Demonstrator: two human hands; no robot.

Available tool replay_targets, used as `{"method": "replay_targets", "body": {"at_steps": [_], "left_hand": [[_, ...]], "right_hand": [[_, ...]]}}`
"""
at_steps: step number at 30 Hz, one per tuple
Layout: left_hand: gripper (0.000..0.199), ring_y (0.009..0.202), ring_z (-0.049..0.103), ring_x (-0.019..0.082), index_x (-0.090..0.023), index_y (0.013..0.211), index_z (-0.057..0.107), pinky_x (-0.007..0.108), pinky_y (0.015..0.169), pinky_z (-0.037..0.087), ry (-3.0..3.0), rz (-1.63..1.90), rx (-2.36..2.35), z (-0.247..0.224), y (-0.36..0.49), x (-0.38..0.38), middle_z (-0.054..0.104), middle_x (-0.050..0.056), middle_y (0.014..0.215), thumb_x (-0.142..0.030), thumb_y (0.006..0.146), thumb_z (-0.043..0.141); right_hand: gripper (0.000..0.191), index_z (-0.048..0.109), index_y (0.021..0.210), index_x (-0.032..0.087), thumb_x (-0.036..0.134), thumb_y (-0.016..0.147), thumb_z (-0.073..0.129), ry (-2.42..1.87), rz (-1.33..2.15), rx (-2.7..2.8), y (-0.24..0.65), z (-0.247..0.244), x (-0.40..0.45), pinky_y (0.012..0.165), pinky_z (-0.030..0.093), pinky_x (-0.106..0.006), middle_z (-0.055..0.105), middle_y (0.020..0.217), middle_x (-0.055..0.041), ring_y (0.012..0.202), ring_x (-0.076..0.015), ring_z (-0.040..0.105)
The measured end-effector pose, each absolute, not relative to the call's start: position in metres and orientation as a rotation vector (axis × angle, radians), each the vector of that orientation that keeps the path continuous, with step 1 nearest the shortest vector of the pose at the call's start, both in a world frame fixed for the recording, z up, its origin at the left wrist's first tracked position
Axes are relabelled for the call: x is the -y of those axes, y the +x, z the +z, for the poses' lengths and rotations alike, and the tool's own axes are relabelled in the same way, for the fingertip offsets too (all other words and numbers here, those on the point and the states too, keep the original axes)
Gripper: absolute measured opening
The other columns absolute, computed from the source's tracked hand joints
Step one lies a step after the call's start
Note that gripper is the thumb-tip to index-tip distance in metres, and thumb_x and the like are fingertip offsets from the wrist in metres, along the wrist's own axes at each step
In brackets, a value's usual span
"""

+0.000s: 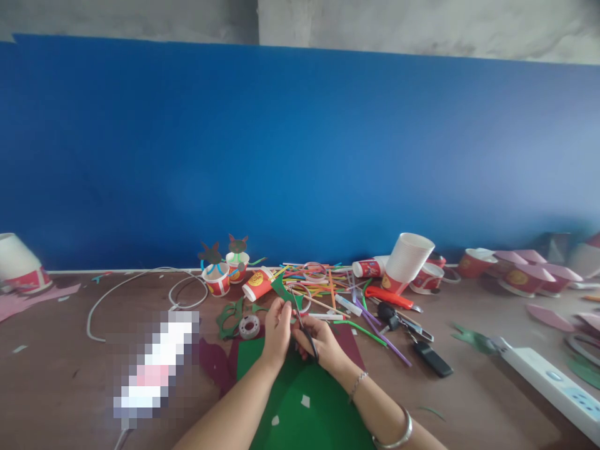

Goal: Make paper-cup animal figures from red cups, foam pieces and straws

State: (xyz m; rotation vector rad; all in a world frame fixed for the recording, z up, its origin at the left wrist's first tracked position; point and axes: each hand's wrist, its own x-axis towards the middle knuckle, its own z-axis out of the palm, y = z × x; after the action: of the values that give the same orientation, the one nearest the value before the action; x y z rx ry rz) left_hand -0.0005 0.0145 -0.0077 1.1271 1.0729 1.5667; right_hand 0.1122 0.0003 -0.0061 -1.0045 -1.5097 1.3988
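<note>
A blue wall panel [300, 156] runs behind a brown worktop [56, 375], with a dark green sheet [300, 400] under both forearms and a maroon sheet [351, 344] showing beyond it. Red-and-white paper cups [475, 262] stand at the back right, near a white power strip [553, 387] on the right. A heap of coloured straws [314, 278] lies back of centre, an orange-handled utility knife [389, 297] to its right, and a roll of clear tape [249, 326] just left of the hands.

Both hands work close together over the green sheet. The left hand [277, 331] is shut in a pinch on a green cut-out [282, 290], which stands tilted above its fingers [284, 310]. The right hand [323, 345] is closed through the bows of black-handled scissors [300, 319] — their long axis runs up and left from the handles, tips at the cut-out's lower edge. The right hand is the nearer to the blades; whether they bite the cut-out, I cannot tell. A metal bangle [398, 431] sits on the right wrist.
</note>
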Motion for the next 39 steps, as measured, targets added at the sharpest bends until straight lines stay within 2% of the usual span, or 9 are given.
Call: {"method": "replay_targets", "body": {"at_steps": [11, 30, 35, 39], "left_hand": [[0.029, 0.055, 0.043, 0.009, -0.019, 0.065, 0.042, 0.02, 0.054, 0.035, 1.096, 1.546, -1.034, -0.0037, 0.0017, -0.0115, 0.043, -0.005, 0.059, -0.042, 0.08, 0.053], [0.025, 0.061, 0.045, 0.01, -0.019, 0.067, 0.043, 0.021, 0.06, 0.037, 1.147, 1.547, -1.035, -0.008, -0.001, -0.014, 0.045, -0.004, 0.063, -0.037, 0.083, 0.049], [0.024, 0.062, 0.044, 0.011, -0.019, 0.067, 0.042, 0.021, 0.06, 0.036, 1.157, 1.552, -1.04, -0.007, -0.0002, -0.0136, 0.045, -0.004, 0.063, -0.035, 0.084, 0.047], [0.024, 0.061, 0.042, 0.01, -0.019, 0.066, 0.042, 0.021, 0.06, 0.035, 1.184, 1.539, -1.038, -0.0058, 0.0004, -0.013, 0.043, -0.004, 0.062, -0.034, 0.084, 0.047]], "right_hand": [[0.029, 0.055, 0.07, 0.016, 0.042, 0.07, 0.068, -0.994, 1.418, 1.481, 0.1125, -0.0026, 0.0015, 0.04, 0.039, -0.019, 0.049, 0.048, 0.0052, 0.041, -0.0079, 0.046], [0.034, 0.052, 0.066, 0.016, 0.047, 0.072, 0.064, -1.065, 1.388, 1.523, 0.1144, -0.0001, 0.0002, 0.031, 0.03, -0.016, 0.047, 0.042, 0.0059, 0.032, -0.005, 0.038], [0.032, 0.054, 0.068, 0.015, 0.045, 0.07, 0.066, -1.068, 1.405, 1.489, 0.1143, -0.002, -0.0002, 0.032, 0.032, -0.016, 0.047, 0.042, 0.0062, 0.032, -0.0054, 0.039], [0.03, 0.055, 0.069, 0.015, 0.041, 0.068, 0.069, -1.018, 1.449, 1.458, 0.115, -0.0038, -0.0011, 0.035, 0.037, -0.017, 0.05, 0.045, 0.0054, 0.037, -0.0069, 0.045]]}}
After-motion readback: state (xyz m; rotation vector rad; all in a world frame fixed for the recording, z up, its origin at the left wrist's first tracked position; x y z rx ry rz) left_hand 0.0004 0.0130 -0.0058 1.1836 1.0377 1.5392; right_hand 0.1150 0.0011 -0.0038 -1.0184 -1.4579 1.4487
